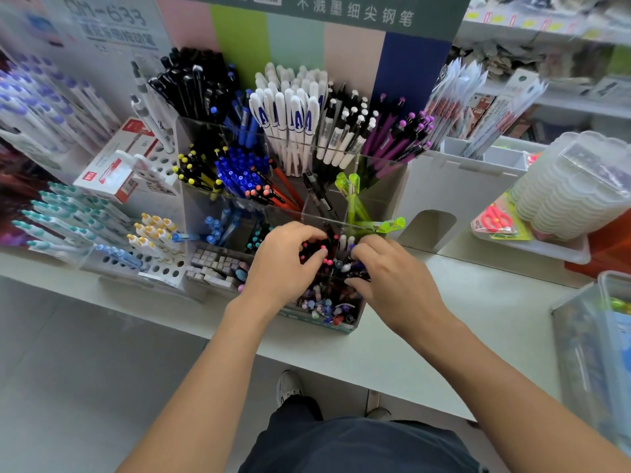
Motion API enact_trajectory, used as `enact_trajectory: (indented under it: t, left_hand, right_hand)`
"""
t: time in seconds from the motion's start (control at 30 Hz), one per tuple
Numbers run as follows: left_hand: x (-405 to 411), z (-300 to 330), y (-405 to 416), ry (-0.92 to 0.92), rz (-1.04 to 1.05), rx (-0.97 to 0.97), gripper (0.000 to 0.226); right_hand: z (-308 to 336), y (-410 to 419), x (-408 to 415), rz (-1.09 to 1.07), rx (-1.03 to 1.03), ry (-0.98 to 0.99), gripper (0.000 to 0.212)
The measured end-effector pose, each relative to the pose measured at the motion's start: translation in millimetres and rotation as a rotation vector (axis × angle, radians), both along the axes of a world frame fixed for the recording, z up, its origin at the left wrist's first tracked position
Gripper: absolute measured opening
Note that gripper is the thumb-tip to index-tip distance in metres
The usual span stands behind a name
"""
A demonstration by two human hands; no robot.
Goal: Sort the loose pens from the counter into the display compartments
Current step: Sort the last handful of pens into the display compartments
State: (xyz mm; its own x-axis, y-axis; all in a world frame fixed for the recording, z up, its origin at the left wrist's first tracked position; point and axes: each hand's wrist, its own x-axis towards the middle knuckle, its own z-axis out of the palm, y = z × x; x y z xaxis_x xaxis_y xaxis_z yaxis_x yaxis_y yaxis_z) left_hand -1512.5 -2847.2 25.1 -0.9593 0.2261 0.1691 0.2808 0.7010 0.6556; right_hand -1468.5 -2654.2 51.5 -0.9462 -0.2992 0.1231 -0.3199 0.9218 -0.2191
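Both forearms reach in from 6 o'clock to the front of the clear acrylic pen display (345,324) on the white bench (426,336). Left hand (283,264) curls over the red-capped pens (316,249) in a front compartment, thumb and fingers bunched round the tops, so it's gripping them. Right hand (389,271), at 3 o'clock of the left, pinches dark blue/purple pens (356,268) in the next compartment; exact hold partly hidden. Pens look light, stiff, smooth plastic, prob. slippery in a bundle, clips may snag. Best taken mid-barrel or just below caps, few at a time. No loose pens visible on bench.
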Motion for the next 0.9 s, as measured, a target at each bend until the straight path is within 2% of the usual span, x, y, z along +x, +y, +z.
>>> enact_trajectory:
  t: [0.1,0.2,0.23,0.3,0.4,0.47,0.6,0.67,0.73,0.83,0.9]
  left_hand:
    - [6,1,-6,0.005,-0.058,-0.069,0.033]
    - [10,-6,-10,0.076,0.024,-0.143,0.027]
    - [11,-9,-9,0.087,0.057,-0.141,0.020]
    - [10,-14,-8,0.092,0.074,-0.128,0.011]
    - [9,-12,-9,0.081,0.030,-0.082,0.016]
    - [11,-10,-10,0.097,0.023,-0.067,0.020]
    - [16,-8,-9,0.161,0.079,-0.102,0.021]
    - [18,-9,-7,0.159,0.070,-0.065,0.022]
    - [20,-11,-3,0.125,0.007,-0.045,0.023]
    - [21,-12,2,0.127,-0.022,-0.062,0.021]
    - [19,-7,5,0.158,0.025,-0.048,0.020]
  right_hand:
    - [-11,5,12,-0.061,-0.188,0.089,0.044]
    - [-18,-1,19,-0.164,-0.256,0.029,0.059]
    - [-21,-4,20,-0.176,-0.242,0.013,0.056]
    - [-23,-8,14,-0.157,-0.281,0.095,0.034]
    - [-15,-8,-2,-0.108,-0.350,0.231,0.006]
    - [-12,-9,-10,-0.103,-0.302,0.210,0.005]
    - [-17,-5,-5,-0.034,-0.050,0.233,0.009]
    - [-20,-5,5,0.009,0.002,0.199,0.028]
    - [-22,-5,18,-0.026,-0.136,0.154,0.035]
    - [-13,-1,28,-0.288,-0.581,0.190,0.015]
    - [-2,6,20,-0.454,-0.777,0.184,0.033]
